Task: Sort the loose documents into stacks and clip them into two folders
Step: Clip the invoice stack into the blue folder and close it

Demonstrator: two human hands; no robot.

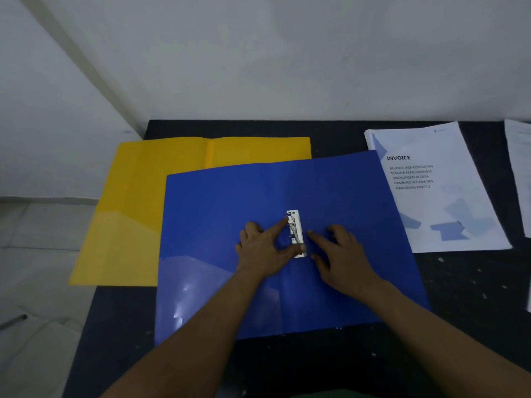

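Dark desk (459, 282) by white wall (287, 53). Blue folder (230, 211) open at centre; metal clip (297, 228) runs near-to-far on its spine. Left hand (264, 251) pinches clip end to end, index + thumb; right hand (342, 251) flat on folder just beside it. Invoice stack (448, 202) lies to the right, nearer right hand.

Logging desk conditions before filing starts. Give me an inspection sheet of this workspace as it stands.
Surface: black table.
Job's things: blue folder open, overlapping open yellow folder; metal clip at blue folder's spine; invoice stack to the right; more papers at right edge.
Clutter: white specks on table.
Grippers: left hand pinches metal clip; right hand flat on blue folder.
Cables: nothing seen.
Surroundings: white wall, pale floor.
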